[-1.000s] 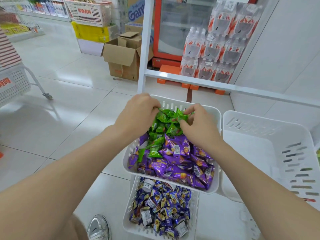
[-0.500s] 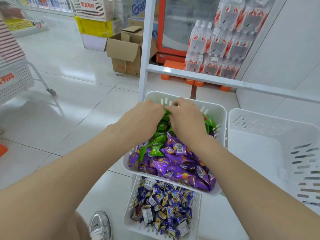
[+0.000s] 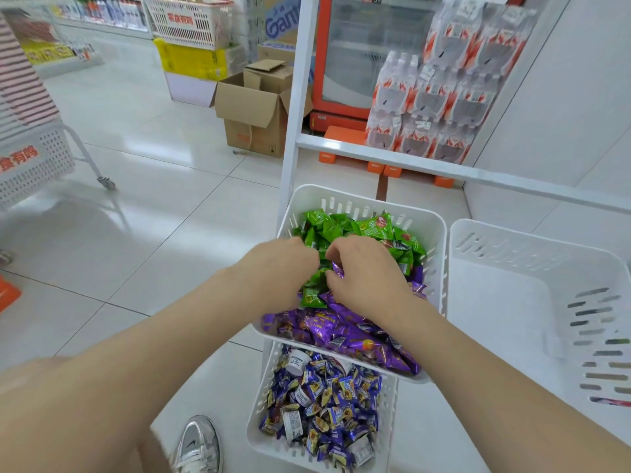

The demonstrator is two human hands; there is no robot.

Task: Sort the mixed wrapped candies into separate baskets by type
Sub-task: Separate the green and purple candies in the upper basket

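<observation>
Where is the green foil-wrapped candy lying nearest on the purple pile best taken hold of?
Likely pinch the green foil-wrapped candy across its puffed middle, from above: it lies flat atop the purple foil-wrapped candies in the white slotted plastic basket, face up, beside the left hand.

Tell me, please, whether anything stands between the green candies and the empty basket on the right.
Nothing loose does. Only the right wall of the mixed basket and the left wall of the empty basket, side by side, lie between them; the green candies would have to go over both rims.
</observation>
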